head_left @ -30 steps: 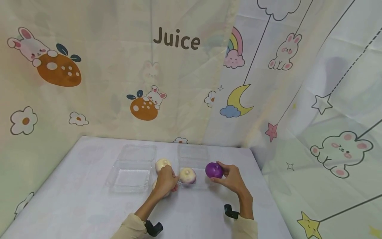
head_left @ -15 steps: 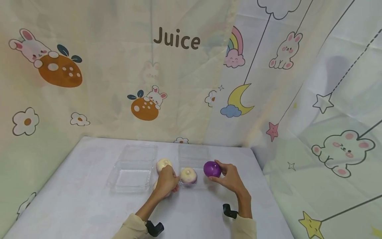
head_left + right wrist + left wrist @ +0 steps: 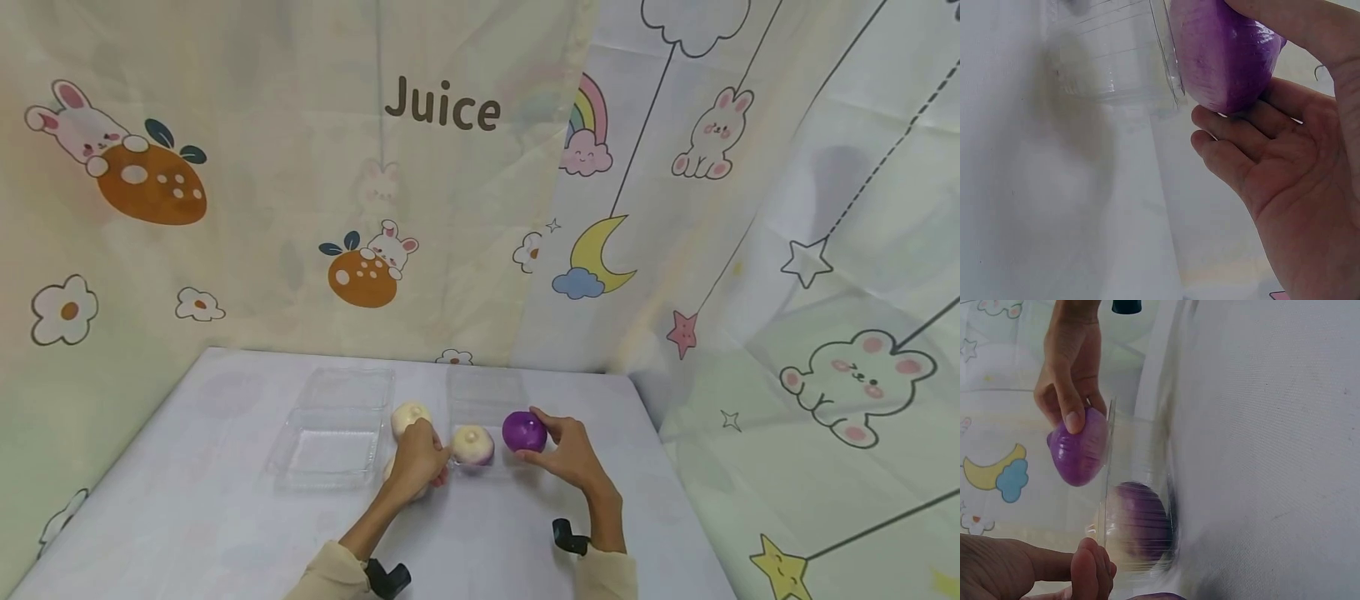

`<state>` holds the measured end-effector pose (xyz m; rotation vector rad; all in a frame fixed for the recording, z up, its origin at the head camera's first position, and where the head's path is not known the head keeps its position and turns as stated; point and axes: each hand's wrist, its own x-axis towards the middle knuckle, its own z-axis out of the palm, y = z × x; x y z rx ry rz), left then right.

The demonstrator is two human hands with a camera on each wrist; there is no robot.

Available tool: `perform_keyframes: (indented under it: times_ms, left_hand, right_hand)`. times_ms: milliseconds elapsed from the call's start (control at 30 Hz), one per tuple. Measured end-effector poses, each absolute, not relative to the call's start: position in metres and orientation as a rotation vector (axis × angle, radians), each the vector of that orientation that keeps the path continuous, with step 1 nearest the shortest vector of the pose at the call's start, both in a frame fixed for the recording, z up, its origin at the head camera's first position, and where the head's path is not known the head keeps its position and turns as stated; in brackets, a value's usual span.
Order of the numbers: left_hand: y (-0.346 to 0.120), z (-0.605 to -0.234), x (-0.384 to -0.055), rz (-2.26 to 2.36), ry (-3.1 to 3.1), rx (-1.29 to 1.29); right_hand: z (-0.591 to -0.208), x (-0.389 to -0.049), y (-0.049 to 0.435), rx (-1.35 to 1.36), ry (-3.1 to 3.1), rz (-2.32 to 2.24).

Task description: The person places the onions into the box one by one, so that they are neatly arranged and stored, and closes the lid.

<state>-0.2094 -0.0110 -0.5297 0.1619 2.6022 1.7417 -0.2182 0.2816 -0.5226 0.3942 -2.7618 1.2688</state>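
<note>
My right hand (image 3: 573, 450) holds a purple onion (image 3: 523, 432) between thumb and fingers, over the right side of a clear plastic clamshell box (image 3: 486, 385). In the right wrist view the onion's paler underside is right at the box rim. One onion (image 3: 472, 444), pale on top and purple below, sits in the left part of that box. My left hand (image 3: 417, 462) pinches the box's left edge between thumb and fingers, seen close in the left wrist view. Another pale onion (image 3: 408, 417) lies just beyond the left hand, and a further onion (image 3: 389, 468) is mostly hidden behind it.
A second clear clamshell box (image 3: 333, 450) lies with its lid back on the left of the white table (image 3: 225, 517). Printed curtains (image 3: 465, 250) hang along the back and right edges of the table. A black camera mount (image 3: 387, 577) sits at each wrist.
My right hand has shifted a little to the left with the purple onion, closer to the onion in the box. The left hand stays at the box edge.
</note>
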Motion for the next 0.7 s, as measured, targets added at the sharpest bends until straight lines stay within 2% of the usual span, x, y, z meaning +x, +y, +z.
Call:
perform_keyframes:
  times_ms: [700]
  left_hand:
    - [-0.0119,-0.5311,-0.2095,1.74,2.608,0.183]
  right_hand:
    - [-0.5231,-0.2235,0.2711,0.423,-2.816,1.084]
